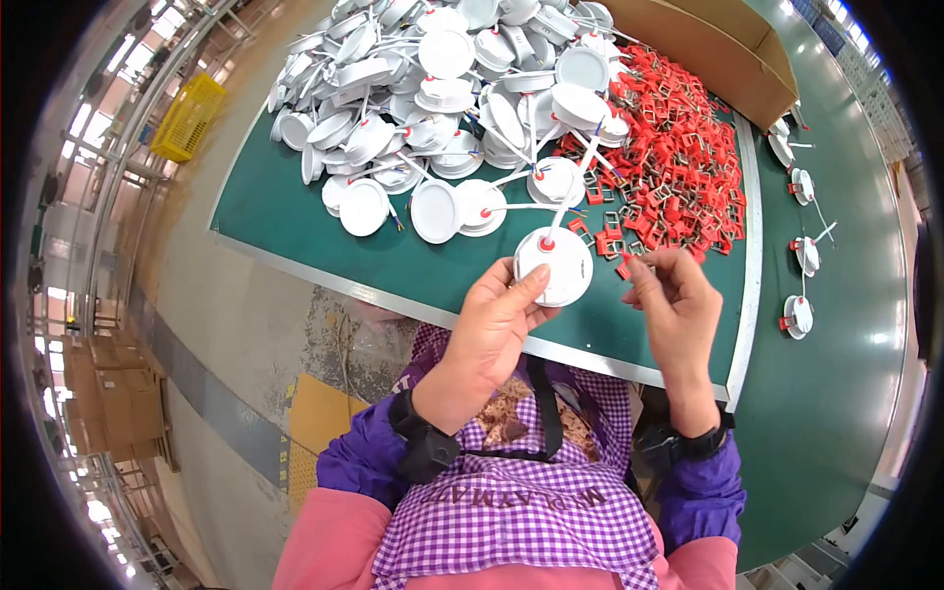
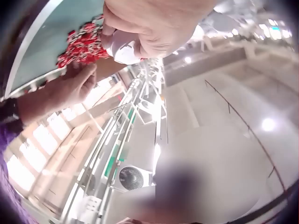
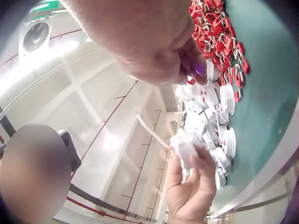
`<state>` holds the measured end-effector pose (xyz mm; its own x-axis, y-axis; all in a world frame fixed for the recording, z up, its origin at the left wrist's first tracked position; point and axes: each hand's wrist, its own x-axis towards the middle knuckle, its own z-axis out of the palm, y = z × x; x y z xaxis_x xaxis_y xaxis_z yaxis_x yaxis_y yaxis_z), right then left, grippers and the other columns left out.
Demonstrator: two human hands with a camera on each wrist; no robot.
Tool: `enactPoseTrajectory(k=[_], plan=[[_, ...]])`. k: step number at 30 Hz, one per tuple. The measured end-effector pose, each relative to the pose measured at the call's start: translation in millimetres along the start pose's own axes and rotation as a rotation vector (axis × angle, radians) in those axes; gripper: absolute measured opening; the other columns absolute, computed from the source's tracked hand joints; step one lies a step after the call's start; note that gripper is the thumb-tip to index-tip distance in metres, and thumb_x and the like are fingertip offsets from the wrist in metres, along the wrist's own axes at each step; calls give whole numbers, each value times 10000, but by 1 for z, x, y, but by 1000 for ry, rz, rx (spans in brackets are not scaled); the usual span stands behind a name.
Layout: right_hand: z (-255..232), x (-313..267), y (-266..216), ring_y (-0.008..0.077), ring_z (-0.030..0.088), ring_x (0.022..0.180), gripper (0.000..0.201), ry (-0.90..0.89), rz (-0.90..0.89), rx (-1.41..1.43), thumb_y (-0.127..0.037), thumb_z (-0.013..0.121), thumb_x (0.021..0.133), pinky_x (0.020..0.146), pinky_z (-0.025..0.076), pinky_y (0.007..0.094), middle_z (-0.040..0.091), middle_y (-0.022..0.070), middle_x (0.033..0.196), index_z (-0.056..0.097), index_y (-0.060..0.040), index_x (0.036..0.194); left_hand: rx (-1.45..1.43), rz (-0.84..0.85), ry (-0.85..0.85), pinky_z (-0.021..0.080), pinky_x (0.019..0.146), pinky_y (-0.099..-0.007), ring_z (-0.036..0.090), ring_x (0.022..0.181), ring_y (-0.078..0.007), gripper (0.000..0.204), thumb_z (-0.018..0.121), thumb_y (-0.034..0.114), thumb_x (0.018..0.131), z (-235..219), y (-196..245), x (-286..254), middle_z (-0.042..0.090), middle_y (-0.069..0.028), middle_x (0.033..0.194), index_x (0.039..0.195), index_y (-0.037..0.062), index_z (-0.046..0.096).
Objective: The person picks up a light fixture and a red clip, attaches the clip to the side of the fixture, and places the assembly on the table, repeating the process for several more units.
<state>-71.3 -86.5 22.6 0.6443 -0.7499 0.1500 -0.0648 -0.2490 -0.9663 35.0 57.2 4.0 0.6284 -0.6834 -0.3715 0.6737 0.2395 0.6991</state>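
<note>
My left hand [image 1: 492,329] grips a round white lamp [image 1: 568,283], thumb across its back and fingers beneath. From a red-ringed hole in that back, a white cable stands up and away toward the piles. To the right, my right hand [image 1: 680,310] pinches a small red clip [image 1: 624,267] between thumb and forefinger, at the near edge of a heap of red clips with metal loops [image 1: 678,147]. In the right wrist view the fingers of the right hand [image 3: 154,42] mostly hide the clip, while the left hand [image 3: 191,196] holds the lamp below.
A large pile of white lamps [image 1: 442,54] with cables covers the far left of the green table [image 1: 285,211]. Behind the clips stands a cardboard box [image 1: 718,44]. Beyond the table's metal edge [image 1: 752,256], several lamps [image 1: 797,317] lie in a row on another green surface.
</note>
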Motion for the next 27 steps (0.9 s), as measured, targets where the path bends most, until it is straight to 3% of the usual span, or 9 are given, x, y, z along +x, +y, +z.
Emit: enactPoseTrajectory(k=[3,12,22,27], plan=[[6,-8,5,74,597,601,109,6,-107,-162,-46,658,797,529,446,200,590,48,640,597,23,855,-8,49,-34,479,793,-301,585,897,-133,245,628,136,857,6,-13,4,595,-58,1019,1031,38,485],[15,-22,2,160,657,654,107,12,-146,-143,-33,614,830,572,490,246,634,106,736,593,18,921,111,306,-53,469,793,-234,569,917,-101,295,642,38,829,16,-24,6,588,-68,1013,1059,-3,463],[21,-25,5,145,657,655,85,-4,-100,-96,-18,624,820,562,488,238,626,99,698,581,19,883,257,466,-146,468,788,-236,562,905,-89,253,612,12,844,6,-35,8,581,-49,983,1052,2,468],[21,-23,13,125,643,672,93,-32,-66,-38,7,624,813,573,489,228,630,78,736,574,16,890,249,438,-181,466,804,-241,561,919,-93,253,604,-11,841,3,-32,6,580,-46,987,1056,6,473]])
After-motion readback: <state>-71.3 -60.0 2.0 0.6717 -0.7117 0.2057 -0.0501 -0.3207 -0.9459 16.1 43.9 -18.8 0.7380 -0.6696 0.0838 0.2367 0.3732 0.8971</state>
